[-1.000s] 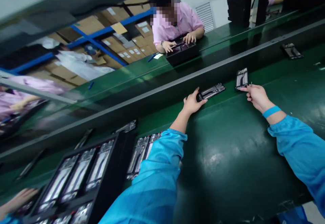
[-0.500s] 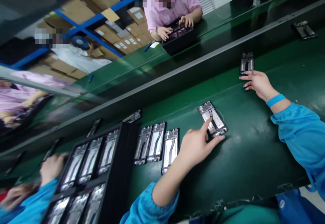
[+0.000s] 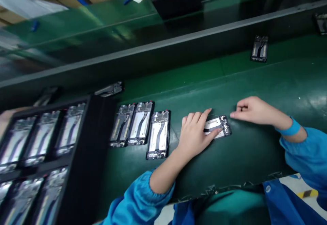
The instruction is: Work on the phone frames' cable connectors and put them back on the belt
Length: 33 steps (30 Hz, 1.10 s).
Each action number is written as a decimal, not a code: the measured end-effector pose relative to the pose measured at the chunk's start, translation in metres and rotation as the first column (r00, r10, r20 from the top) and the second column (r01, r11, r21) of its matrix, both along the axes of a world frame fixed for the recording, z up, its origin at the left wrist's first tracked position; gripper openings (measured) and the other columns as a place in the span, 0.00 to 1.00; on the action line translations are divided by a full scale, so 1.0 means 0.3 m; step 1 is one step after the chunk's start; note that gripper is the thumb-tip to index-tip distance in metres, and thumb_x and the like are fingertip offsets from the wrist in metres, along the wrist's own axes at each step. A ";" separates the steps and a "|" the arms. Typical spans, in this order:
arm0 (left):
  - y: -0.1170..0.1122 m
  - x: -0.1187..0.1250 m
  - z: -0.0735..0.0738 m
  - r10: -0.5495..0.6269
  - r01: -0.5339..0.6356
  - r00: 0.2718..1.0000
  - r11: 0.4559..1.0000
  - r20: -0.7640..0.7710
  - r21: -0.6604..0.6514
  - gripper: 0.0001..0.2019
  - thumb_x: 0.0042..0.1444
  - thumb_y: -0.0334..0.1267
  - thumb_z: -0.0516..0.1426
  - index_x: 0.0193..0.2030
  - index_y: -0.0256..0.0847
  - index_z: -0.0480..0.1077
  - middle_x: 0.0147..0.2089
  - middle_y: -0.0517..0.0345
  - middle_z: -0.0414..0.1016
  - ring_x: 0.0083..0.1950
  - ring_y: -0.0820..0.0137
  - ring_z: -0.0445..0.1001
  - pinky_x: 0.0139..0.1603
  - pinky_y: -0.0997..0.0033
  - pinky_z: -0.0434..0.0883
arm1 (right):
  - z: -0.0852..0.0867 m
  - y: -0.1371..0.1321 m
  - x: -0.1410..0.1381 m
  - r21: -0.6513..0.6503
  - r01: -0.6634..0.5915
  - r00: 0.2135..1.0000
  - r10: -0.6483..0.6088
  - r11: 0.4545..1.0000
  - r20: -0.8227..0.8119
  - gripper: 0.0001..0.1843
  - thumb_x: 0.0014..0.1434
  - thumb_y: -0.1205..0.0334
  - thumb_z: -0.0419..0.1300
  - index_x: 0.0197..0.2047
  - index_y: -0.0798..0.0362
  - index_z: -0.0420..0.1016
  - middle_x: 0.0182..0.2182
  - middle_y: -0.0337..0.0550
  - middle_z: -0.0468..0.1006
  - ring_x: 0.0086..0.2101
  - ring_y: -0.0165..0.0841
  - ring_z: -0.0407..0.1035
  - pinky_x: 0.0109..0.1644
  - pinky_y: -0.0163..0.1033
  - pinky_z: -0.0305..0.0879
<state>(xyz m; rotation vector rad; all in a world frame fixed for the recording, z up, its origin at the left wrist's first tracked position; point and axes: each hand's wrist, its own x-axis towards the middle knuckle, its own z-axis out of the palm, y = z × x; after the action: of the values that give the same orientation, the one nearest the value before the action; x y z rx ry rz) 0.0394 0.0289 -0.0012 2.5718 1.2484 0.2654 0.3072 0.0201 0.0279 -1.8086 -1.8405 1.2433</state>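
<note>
An opened phone (image 3: 217,127) lies on its side on the green table, its circuit board, light inner plate and a dark flat ribbon cable showing. My left hand (image 3: 193,131) covers its left end and grips it, thumb on the near side and fingers on the far side. A thin wire loops out past its far edge. Just right of the phone's bare end is my right hand (image 3: 251,110), apart from it, with thumb and fingers pinched together. Whatever the pinch holds, if anything, is too small to make out. To the left lies another opened phone (image 3: 158,134).
Two more opened phones (image 3: 140,123) lie side by side near a black tray (image 3: 87,143) filled with phones. Another phone (image 3: 260,49) rests at the back right by the ledge (image 3: 178,39). Across the ledge, a co-worker's hands touch a black box (image 3: 176,5).
The phone under my left hand has turned from upright to lying sideways. My right hand has come back from the far phone towards it, its fingers now pinched. The view has tipped downward.
</note>
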 end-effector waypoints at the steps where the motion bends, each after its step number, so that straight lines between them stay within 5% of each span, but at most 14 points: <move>1: -0.020 -0.005 -0.002 -0.003 0.003 1.000 1.000 0.015 -0.016 0.33 0.64 0.57 0.59 0.68 0.39 0.64 0.51 0.48 0.76 0.52 0.55 0.70 0.51 0.55 0.63 | 0.013 -0.033 -0.032 0.005 -0.085 0.993 0.084 0.996 0.086 0.20 0.59 0.45 0.65 0.26 0.52 0.75 0.22 0.37 0.73 0.24 0.30 0.63 0.29 0.38 0.52; 6: -0.065 -0.003 0.015 -0.048 0.053 0.993 0.998 0.104 -0.042 0.26 0.68 0.51 0.57 0.66 0.38 0.66 0.48 0.51 0.76 0.48 0.59 0.70 0.45 0.59 0.61 | 0.034 -0.146 -0.144 -0.002 -0.253 0.895 0.235 0.967 0.378 0.18 0.58 0.45 0.68 0.31 0.52 0.74 0.28 0.41 0.78 0.26 0.34 0.66 0.29 0.39 0.47; 11: -0.042 0.042 0.034 -0.093 0.123 0.954 0.989 0.284 -0.088 0.10 0.71 0.41 0.53 0.48 0.42 0.75 0.40 0.57 0.76 0.42 0.65 0.71 0.43 0.60 0.59 | 0.026 -0.176 -0.149 -0.011 -0.245 0.881 0.227 0.969 0.415 0.18 0.59 0.46 0.69 0.34 0.52 0.73 0.29 0.41 0.79 0.28 0.36 0.70 0.29 0.38 0.48; 16: -0.032 0.061 0.029 -0.190 0.221 0.943 0.972 0.272 -0.086 0.10 0.69 0.36 0.53 0.37 0.40 0.73 0.36 0.56 0.74 0.40 0.64 0.67 0.41 0.61 0.58 | 0.034 -0.181 -0.137 -0.030 -0.248 0.881 0.239 0.968 0.409 0.18 0.59 0.47 0.69 0.32 0.52 0.72 0.28 0.39 0.79 0.27 0.33 0.68 0.29 0.38 0.47; 20: -0.034 0.053 0.030 -0.239 0.257 0.937 0.966 0.254 -0.039 0.12 0.69 0.36 0.52 0.37 0.39 0.74 0.37 0.54 0.74 0.41 0.63 0.66 0.40 0.61 0.58 | 0.061 -0.164 -0.129 -0.067 -0.254 0.904 0.262 0.965 0.339 0.23 0.65 0.51 0.62 0.22 0.52 0.69 0.21 0.38 0.73 0.23 0.30 0.64 0.28 0.39 0.46; 22: -0.036 0.056 0.028 -0.246 0.254 0.935 0.967 0.254 0.000 0.13 0.70 0.37 0.51 0.37 0.38 0.74 0.36 0.54 0.74 0.40 0.63 0.66 0.40 0.60 0.58 | 0.071 -0.146 -0.122 -0.192 -0.177 0.956 0.215 0.965 0.198 0.24 0.68 0.52 0.58 0.21 0.52 0.71 0.17 0.37 0.70 0.20 0.29 0.63 0.26 0.38 0.49; 26: -0.038 0.067 0.019 -0.220 0.226 0.928 0.974 0.301 0.015 0.13 0.70 0.36 0.52 0.36 0.38 0.74 0.35 0.54 0.73 0.39 0.64 0.67 0.40 0.61 0.58 | 0.066 -0.112 -0.115 -0.534 -0.019 0.998 -0.015 0.845 -0.059 0.18 0.67 0.57 0.57 0.27 0.53 0.77 0.16 0.36 0.73 0.17 0.27 0.68 0.24 0.32 0.61; 33: -0.039 0.069 0.018 -0.231 0.256 0.914 0.966 0.334 -0.030 0.13 0.69 0.35 0.52 0.35 0.38 0.74 0.36 0.53 0.74 0.41 0.63 0.67 0.41 0.61 0.58 | 0.055 -0.082 -0.123 -0.637 0.048 0.989 -0.127 0.770 -0.080 0.18 0.67 0.63 0.56 0.26 0.55 0.77 0.12 0.34 0.71 0.13 0.24 0.67 0.17 0.26 0.57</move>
<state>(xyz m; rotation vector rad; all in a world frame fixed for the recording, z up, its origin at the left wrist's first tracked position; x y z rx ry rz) 0.0602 0.0172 0.0042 2.4566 0.7945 0.5579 0.2702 -0.0046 0.0445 -2.0329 -1.3249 2.0660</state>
